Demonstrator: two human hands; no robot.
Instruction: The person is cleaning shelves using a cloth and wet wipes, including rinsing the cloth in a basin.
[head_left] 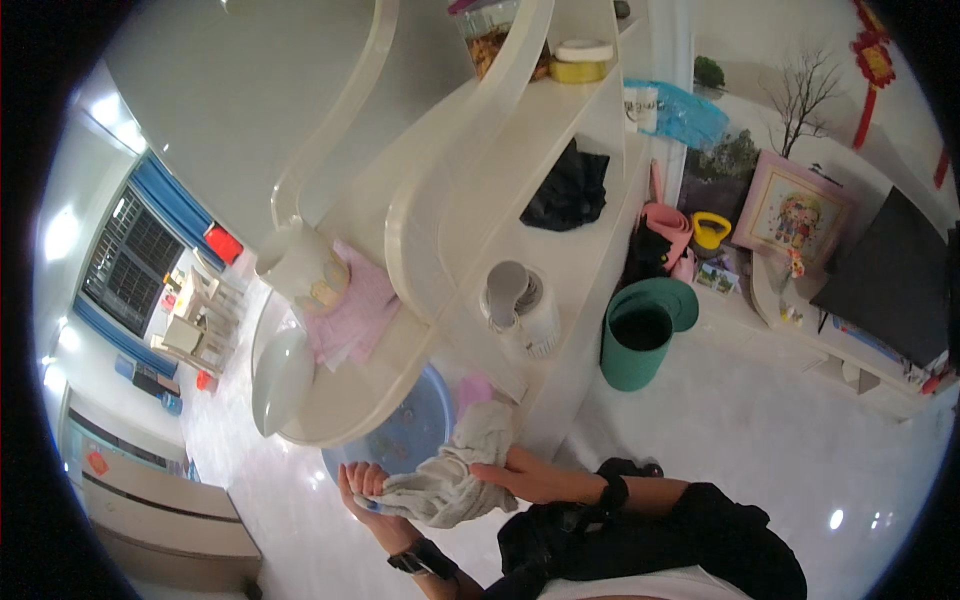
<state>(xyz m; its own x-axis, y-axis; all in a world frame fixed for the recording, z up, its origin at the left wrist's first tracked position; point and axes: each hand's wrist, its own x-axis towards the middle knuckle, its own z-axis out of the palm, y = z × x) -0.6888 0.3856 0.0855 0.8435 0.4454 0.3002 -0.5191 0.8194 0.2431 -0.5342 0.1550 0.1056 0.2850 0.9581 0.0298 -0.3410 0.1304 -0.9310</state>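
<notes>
A greyish-white cloth [450, 480] is bunched and twisted between my two hands, in front of the shelf unit. My left hand [368, 488] is closed around its left end, fingers curled. My right hand [515, 475] grips the right side, its fingertips partly hidden in the folds. Just beyond the cloth, a blue basin [405, 430] shows partly under the rounded shelf. Something pink [475, 388] is at the basin's right side, touching or close behind the cloth; its kind is unclear.
The rounded white shelf [300, 432] holds a pink cloth [355, 310], a white pitcher [300, 268] and a white oval dish [283, 382]. On a shelf to the right are a white container [530, 315] and a black bag [568, 188]. A green bin [637, 345] stands on the floor.
</notes>
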